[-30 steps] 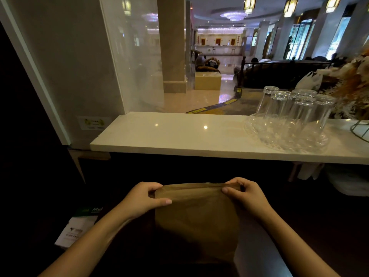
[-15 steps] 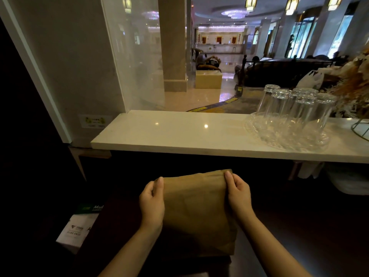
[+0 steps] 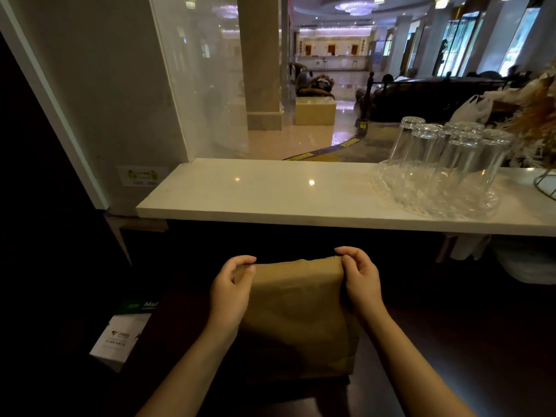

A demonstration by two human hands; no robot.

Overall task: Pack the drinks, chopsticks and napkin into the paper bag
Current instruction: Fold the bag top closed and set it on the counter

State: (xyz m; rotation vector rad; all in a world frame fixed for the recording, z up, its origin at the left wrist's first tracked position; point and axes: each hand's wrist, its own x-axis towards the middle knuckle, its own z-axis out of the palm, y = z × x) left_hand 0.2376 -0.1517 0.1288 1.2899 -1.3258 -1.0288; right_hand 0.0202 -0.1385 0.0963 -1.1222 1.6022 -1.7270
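Paper bag (image 3: 298, 320) stands upright on the dark table (image 3: 451, 341) straight ahead of you, its folded top running left to right. Your left hand (image 3: 230, 285) and right hand (image 3: 361, 279) pinch its two top corners, fingers (image 3: 350, 254) clamped on paper, equally near.
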